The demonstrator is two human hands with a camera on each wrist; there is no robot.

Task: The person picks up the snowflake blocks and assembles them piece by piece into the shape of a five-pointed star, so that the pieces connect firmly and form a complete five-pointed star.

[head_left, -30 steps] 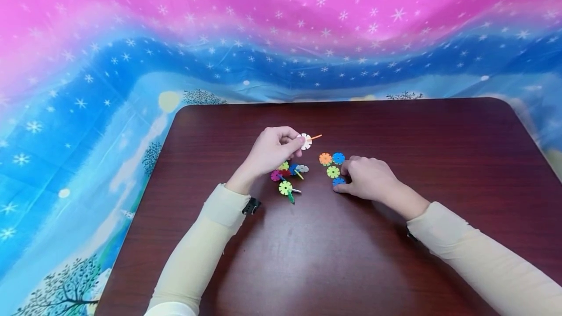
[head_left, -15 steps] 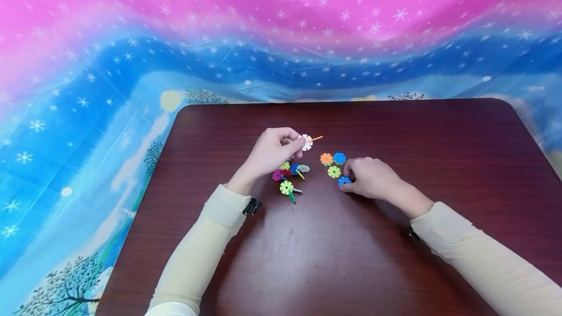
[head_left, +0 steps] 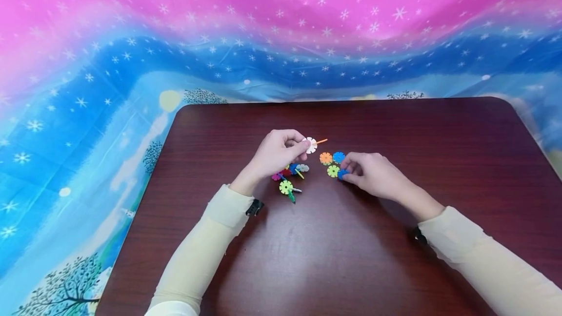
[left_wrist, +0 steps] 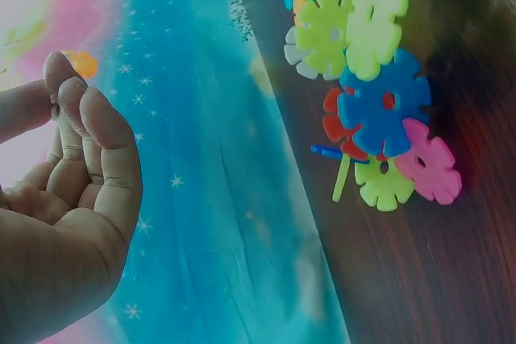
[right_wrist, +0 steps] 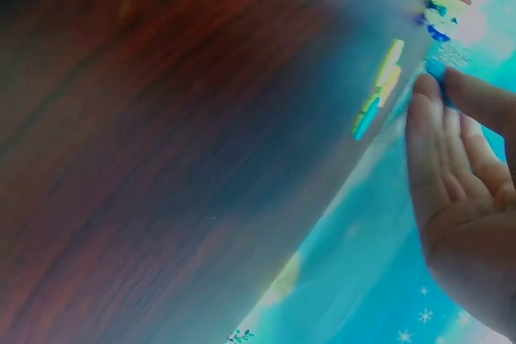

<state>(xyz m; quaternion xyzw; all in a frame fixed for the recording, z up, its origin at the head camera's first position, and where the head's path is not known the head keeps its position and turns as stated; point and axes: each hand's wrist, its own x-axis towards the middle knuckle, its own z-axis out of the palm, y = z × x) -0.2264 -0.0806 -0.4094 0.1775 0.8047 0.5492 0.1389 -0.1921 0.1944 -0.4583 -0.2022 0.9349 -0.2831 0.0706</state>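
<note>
My left hand [head_left: 281, 152] pinches a white notched disc [head_left: 311, 145] between thumb and fingers, raised over the table. An orange disc [head_left: 322, 141], seen edge-on, is slotted into its far side. My right hand [head_left: 371, 172] pinches a blue notched disc [head_left: 342, 174] by its edge; the right wrist view shows that blue disc [right_wrist: 439, 72] between thumb and fingertips. Just left of the right hand lie loose discs: an orange one [head_left: 326, 158], another blue one [head_left: 338, 157] and a yellow-green one [head_left: 332, 171].
Below the left hand sit interlocked discs, among them a blue one [left_wrist: 387, 102] and a pink one [left_wrist: 429, 161]. Nearer stands a yellow-green disc [head_left: 286, 187] joined to green and white ones. The dark wooden table [head_left: 298, 267] meets a patterned cloth [head_left: 281, 38] at the back.
My right hand has lifted the blue disc from the table and tilted it. The left hand has shifted slightly right with the white and orange discs.
</note>
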